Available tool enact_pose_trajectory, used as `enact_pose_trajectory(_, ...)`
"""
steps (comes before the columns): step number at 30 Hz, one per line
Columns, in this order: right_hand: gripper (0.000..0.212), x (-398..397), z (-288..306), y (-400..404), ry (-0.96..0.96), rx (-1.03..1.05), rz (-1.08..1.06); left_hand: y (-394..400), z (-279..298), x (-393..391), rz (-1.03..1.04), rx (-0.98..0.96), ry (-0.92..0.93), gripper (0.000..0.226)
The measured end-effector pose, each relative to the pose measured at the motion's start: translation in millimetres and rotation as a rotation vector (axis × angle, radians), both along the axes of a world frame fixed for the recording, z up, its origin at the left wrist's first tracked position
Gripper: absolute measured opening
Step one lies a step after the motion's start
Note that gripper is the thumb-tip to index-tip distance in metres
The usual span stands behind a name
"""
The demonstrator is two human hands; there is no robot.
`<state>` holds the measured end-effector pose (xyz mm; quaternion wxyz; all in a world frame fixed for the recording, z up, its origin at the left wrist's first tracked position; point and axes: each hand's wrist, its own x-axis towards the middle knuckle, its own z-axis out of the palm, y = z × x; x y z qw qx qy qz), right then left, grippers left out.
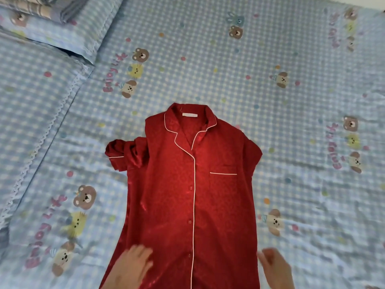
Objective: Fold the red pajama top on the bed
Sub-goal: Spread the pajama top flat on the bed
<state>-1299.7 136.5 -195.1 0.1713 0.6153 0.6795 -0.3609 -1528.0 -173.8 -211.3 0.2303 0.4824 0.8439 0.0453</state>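
We read the words "Enjoy Life" in pink on the sheet (260,59), printed beside columns of cartoon bears and other animals; the print repeats at several places across the blue checked fabric. A pale label (189,115) sits inside the back of the collar (190,119); its text is too small to read.

The top (193,195) lies face up near the middle of the bed, collar pointing away from us and hem toward us. The front is buttoned, with white piping along the placket, collar edge and chest pocket (223,171). One sleeve (123,155) is bunched at the left, its cuff showing a white piping line. The other sleeve appears tucked in along the right edge.

Our left hand (133,265) rests flat on the lower left part of the top, fingers spread and extended, palm down, gripping nothing. Our right hand (275,268) is at the lower right edge of the top, fingers loosely extended; it is blurred, and we cannot tell whether it touches or pinches the fabric.

A pillow (62,36) in matching fabric lies at the upper left, well apart from the top, with folded striped fabric (45,7) on it.
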Motion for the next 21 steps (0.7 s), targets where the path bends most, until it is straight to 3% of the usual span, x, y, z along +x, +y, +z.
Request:
enact_pose_trajectory(1, 0.010, -22.3, -1.1, 15.6, 0.045, 0.055, 0.012, 20.6, 2.9, -19.9, 0.135, 0.042, 0.030, 0.059)
enact_pose_trajectory(2, 0.008, -51.5, -2.5, 35.7, 0.112, 0.111, 0.035, 44.6, 1.3, -45.9, 0.274, 0.088, 0.033, 0.057)
enact_pose_trajectory(4, 0.023, -112.9, -8.1, 77.3, 0.223, 0.228, 0.084, 88.4, -2.4, -105.8, 0.511, 0.148, 0.012, 0.031)
enact_pose_trajectory(6, 0.031, -160.1, -19.5, 119.2, 0.280, 0.286, 0.068, 117.3, -9.8, -163.9, 0.664, 0.109, 0.051, 0.042)
enact_pose_trajectory(10, 0.042, -214.0, -49.2, 179.2, 0.216, 0.229, 0.068, 139.4, -34.1, -245.7, 0.502, -0.327, 0.059, 0.069)
enact_pose_trajectory(12, 0.049, -224.3, -62.4, 182.1, 0.202, 0.148, 0.065, 136.8, -39.3, -254.5, 0.406, -0.451, 0.069, 0.058)
enact_pose_trajectory(14, 0.046, -227.1, -72.7, 177.5, 0.202, 0.161, 0.068, 121.7, -38.1, -260.0, 0.398, -0.423, 0.168, 0.029)
enact_pose_trajectory(16, 0.027, -228.7, -75.0, 173.8, 0.185, 0.249, 0.039, 100.9, -30.3, -273.1, 0.549, -0.393, 0.251, 0.019)
enact_pose_trajectory(19, 0.016, -233.0, -66.1, 164.8, 0.248, 0.386, -0.095, 86.3, -18.7, -288.1, 0.699, -0.434, 0.296, 0.032)
enact_pose_trajectory(21, 0.015, -242.3, -54.8, 140.3, 0.394, 0.325, 0.010, 115.7, -14.1, -280.8, 0.618, -0.374, 0.280, 0.049)
